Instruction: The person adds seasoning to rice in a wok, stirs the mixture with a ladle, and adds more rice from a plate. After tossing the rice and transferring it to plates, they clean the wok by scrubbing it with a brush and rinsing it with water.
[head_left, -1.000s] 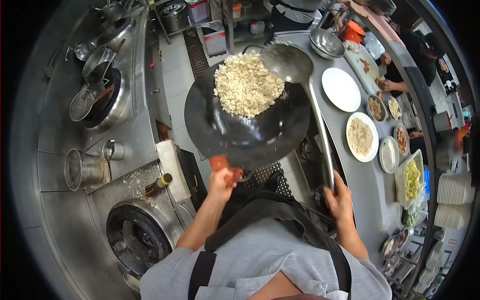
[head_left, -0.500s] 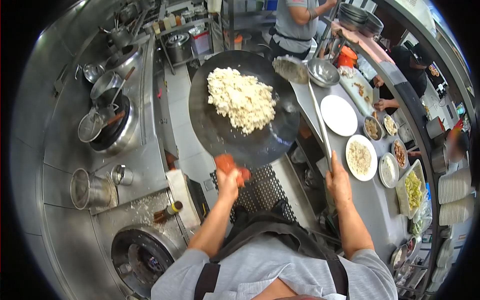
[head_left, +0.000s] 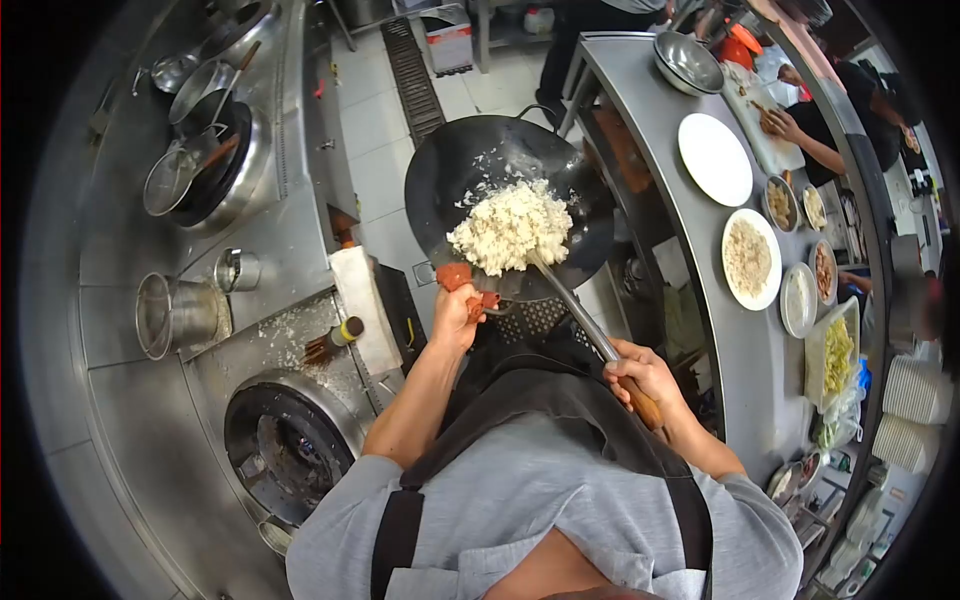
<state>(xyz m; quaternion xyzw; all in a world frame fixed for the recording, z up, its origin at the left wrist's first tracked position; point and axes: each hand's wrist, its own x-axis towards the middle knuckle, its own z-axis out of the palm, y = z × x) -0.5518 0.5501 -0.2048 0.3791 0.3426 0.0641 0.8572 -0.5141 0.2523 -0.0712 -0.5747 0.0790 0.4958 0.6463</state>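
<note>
A black wok [head_left: 440, 185] hangs in front of me, over the aisle floor. Pale cooked rice [head_left: 515, 225] is heaped in its near half, with loose grains higher up the far wall. My left hand [head_left: 455, 318] is closed around the wok's near handle through a red cloth [head_left: 454, 277]. Closed on the wooden grip of a long ladle [head_left: 588, 325] is my right hand [head_left: 645, 378]. The ladle's shaft slopes down into the rice, where its bowl is hidden.
On the left are a burner ring [head_left: 290, 440], a brush [head_left: 332, 342] and a steel pot [head_left: 172, 315]. The right counter holds a white plate [head_left: 715, 160], a plate of pale food [head_left: 750, 260], small bowls and a tub of greens [head_left: 832, 360]. A co-worker's hands [head_left: 785, 128] are over a cutting board.
The wok has come lower and nearer, now tilted so its inside shows. The ladle has swung from beside the right counter into the rice, and my right hand has come down toward my body.
</note>
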